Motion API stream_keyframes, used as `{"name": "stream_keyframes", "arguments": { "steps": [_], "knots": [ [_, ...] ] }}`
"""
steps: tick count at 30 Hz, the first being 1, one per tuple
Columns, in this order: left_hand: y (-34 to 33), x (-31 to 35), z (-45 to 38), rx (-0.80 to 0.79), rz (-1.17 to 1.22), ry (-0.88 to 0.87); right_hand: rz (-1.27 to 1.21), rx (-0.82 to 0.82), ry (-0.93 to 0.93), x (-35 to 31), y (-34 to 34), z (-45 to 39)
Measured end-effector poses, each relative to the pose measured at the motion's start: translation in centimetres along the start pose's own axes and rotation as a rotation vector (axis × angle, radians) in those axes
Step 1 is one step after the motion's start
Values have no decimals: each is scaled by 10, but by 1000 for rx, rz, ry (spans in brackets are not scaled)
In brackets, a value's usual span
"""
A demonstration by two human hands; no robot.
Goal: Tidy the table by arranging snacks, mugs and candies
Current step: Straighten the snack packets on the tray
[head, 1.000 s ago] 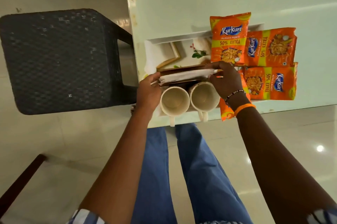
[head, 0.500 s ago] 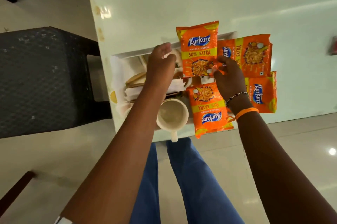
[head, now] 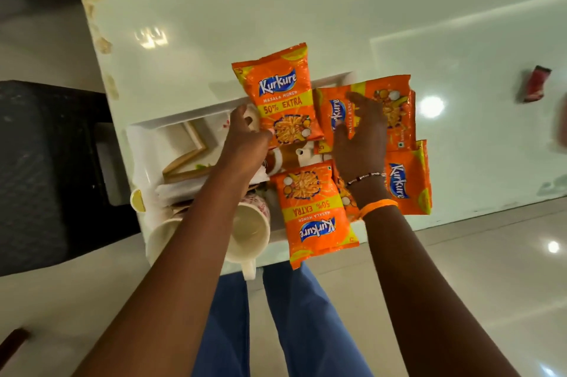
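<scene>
Right now my left hand (head: 245, 143) reaches over the white tray (head: 184, 114) at the near left corner of the desk (head: 306, 14), its fingers curled at the lower left corner of the upright Kurkure packet (head: 280, 97); whether they actually pinch the packet I cannot tell, since my knuckles hide the tips. My right hand (head: 359, 137) lies spread, fingers loosely open and palm down, on the sideways Kurkure packet (head: 389, 109) just right of the upright one, pressing on it without gripping it. Another sideways packet (head: 405, 183) sits nearer me, partly under my right wrist, and an upside-down packet (head: 313, 211) lies between my forearms with its lower end jutting past the desk's near edge. Two cream mugs stand at the tray's near end: one mug (head: 250, 232) shows its open mouth and handle right of my left forearm, and the second mug (head: 159, 238) peeks out on the arm's left side. Folded napkins (head: 181, 189) and a wooden frame (head: 187, 159) rest in the tray behind the mugs. Well apart, far right on the desk, lies a small red wrapper (head: 536, 83). A dark wicker chair (head: 36, 174) stands left of the desk.
</scene>
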State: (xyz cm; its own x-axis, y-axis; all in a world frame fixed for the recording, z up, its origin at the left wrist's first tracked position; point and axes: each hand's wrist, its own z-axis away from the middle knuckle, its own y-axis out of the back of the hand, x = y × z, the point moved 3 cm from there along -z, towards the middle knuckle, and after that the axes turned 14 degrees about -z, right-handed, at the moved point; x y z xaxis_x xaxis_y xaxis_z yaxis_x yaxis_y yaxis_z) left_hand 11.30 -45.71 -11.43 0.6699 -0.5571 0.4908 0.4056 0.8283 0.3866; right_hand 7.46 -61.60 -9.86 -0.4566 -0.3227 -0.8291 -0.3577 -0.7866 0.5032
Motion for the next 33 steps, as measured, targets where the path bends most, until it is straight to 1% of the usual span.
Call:
{"name": "stream_keyframes", "arguments": {
  "steps": [2, 4, 5, 7, 9, 12, 14, 17, 19, 20, 22, 24, 26, 27, 29, 30, 31, 33],
  "knots": [
    [-2, -1, -1, -8, -27, 31, 133, 175, -19, 9, 25, -11],
    [-6, 0, -2, -18, -56, 28, 217, 242, -120, 21, 45, -26],
    [-7, 2, -2, -16, -74, 16, 237, 227, -179, 27, 52, -34],
    [-10, 6, -3, 5, -114, -19, 183, 143, -244, 35, 60, -46],
    [-14, 12, -3, 29, -142, -55, 84, 79, -196, 33, 63, -55],
    [-22, 18, -2, 17, -157, -107, 22, 144, -64, 19, 73, -63],
    [-26, 21, 0, 5, -166, -130, 6, 167, -27, 12, 76, -66],
    [-31, 22, 2, 17, -202, -138, 23, 103, -48, 10, 76, -66],
    [-32, 22, 7, 65, -248, -135, 12, 66, -94, 14, 79, -63],
    [-32, 22, 11, 94, -275, -135, -4, 69, -103, 16, 83, -59],
    [-31, 22, 21, 149, -320, -151, -10, 131, -84, 21, 96, -47],
    [-32, 19, 35, 181, -303, -194, -3, 197, -98, 31, 109, -29],
    [-38, 12, 51, 144, -254, -243, -17, 195, -201, 49, 118, -10],
    [-43, 7, 61, 100, -255, -262, -30, 163, -283, 58, 119, -2],
    [-55, -10, 80, -2, -318, -288, -67, 72, -443, 74, 117, 13],
    [-60, -19, 88, -32, -362, -296, -72, 44, -488, 79, 115, 18],
    [-65, -29, 95, -48, -401, -301, -65, 39, -499, 82, 114, 22],
    [-72, -45, 105, -69, -446, -300, -30, 77, -449, 83, 114, 25]
  ]
}}
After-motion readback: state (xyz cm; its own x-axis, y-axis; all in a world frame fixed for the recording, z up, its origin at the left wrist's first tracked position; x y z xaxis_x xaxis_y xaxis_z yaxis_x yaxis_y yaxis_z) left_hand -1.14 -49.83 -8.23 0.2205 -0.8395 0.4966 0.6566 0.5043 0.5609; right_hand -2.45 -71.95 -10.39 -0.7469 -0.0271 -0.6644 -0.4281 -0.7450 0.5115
